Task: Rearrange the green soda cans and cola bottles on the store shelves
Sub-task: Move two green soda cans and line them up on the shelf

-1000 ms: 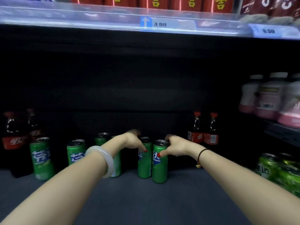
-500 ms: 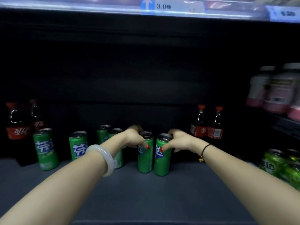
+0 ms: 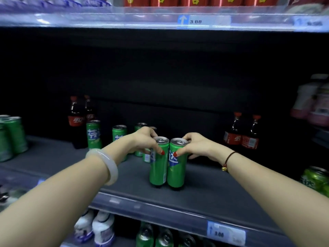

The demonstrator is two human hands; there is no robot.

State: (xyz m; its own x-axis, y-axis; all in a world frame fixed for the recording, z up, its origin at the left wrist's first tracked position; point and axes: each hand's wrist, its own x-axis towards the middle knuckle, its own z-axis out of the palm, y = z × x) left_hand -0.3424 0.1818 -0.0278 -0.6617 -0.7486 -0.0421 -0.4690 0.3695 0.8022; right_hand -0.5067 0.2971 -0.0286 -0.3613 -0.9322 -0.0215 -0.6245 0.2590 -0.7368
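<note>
Two tall green soda cans stand side by side, touching, near the front of the dark shelf [image 3: 222, 189]. My left hand [image 3: 145, 140] grips the top of the left can [image 3: 158, 168]. My right hand [image 3: 195, 145] grips the top of the right can [image 3: 176, 173]. Further back on the left stand several more green cans [image 3: 93, 134], partly hidden by my left arm. Two cola bottles [image 3: 75, 118] stand at the back left, two more cola bottles [image 3: 241, 134] at the back right.
Green cans [image 3: 12, 136] crowd the far left edge, another green can [image 3: 315, 179] the right edge. Pink-white bottles [image 3: 311, 102] sit on a right-hand shelf. Red cans line the upper shelf [image 3: 195, 20]. White bottles and green bottles fill the lower shelf.
Both hands have drawn the two green cans forward from the back toward the shelf's front edge. My head has pulled back, so the lower shelf and price strip now show.
</note>
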